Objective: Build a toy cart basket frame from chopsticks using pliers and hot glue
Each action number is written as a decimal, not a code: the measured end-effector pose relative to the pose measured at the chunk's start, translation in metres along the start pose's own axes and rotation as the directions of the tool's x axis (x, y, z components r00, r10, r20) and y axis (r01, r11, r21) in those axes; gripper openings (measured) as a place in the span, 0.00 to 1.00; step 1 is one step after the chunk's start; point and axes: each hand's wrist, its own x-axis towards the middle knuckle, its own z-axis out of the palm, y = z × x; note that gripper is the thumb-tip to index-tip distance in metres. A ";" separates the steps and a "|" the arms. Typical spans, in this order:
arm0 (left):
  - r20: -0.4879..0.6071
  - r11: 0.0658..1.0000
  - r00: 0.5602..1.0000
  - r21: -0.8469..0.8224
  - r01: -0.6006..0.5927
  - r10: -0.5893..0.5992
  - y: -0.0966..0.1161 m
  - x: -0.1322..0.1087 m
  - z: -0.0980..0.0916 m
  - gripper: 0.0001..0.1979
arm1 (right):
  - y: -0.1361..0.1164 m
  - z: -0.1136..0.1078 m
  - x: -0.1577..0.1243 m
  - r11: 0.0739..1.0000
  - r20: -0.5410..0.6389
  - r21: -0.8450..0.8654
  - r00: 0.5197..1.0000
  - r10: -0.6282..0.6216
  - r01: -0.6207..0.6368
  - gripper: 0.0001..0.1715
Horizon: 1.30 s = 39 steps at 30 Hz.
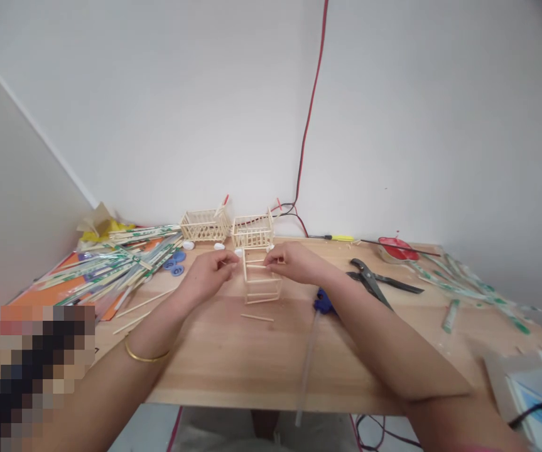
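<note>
A small open frame of thin wooden sticks (262, 285) stands on the wooden table (233, 358) in front of me. My left hand (208, 274) pinches the frame's upper left edge with closed fingers. My right hand (296, 261) pinches a stick at the frame's upper right, fingers closed. A loose stick (257, 317) lies on the table just in front of the frame. My left wrist carries a gold bangle (144, 356).
Two finished stick baskets (203, 225) (252, 231) stand at the back by the wall. A heap of wrapped chopsticks (110, 263) covers the left side. Black scissors (377, 280), a red tape roll (397, 249), a blue glue gun (322, 304) and more wrappers (468, 290) lie to the right.
</note>
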 end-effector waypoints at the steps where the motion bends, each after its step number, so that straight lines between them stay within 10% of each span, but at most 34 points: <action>1: 0.000 1.000 1.000 -0.014 -0.028 0.028 -0.001 0.002 0.002 0.10 | 0.001 0.000 0.001 1.000 0.017 -0.001 1.000 -0.010 0.010 0.10; 21: 0.040 0.939 0.941 0.059 -0.339 0.337 -0.012 0.004 0.020 0.09 | 0.008 0.002 -0.003 0.993 0.062 -0.035 0.992 -0.113 0.115 0.11; 39: 0.190 0.990 0.981 0.122 -0.066 0.041 0.008 0.015 0.014 0.12 | 0.011 -0.003 -0.002 0.985 0.115 0.171 0.993 -0.038 0.018 0.10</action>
